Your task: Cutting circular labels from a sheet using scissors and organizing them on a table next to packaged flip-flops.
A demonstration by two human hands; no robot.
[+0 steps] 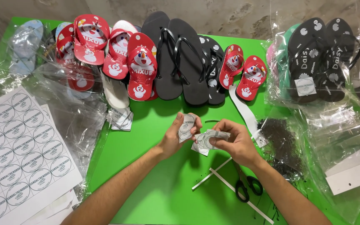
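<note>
Left hand [179, 135] pinches one cut label [186, 126], right hand [233, 141] grips a loose label stack [207, 139]; stack could slip and scatter over the green table [159, 183].

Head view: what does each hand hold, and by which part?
Left hand pinches one cut-out round label by its lower edge; right hand grips a small stack of labels by its right side.

Label sheet [19, 154]: white, rows of round stickers, at your left on the counter [163, 196].
Cut stickers [207, 139]: small, white, in your fingers.
Clear bags [321, 58]: around the sandals at your right.
Square tag [305, 86]: white, on a black sandal.
</note>
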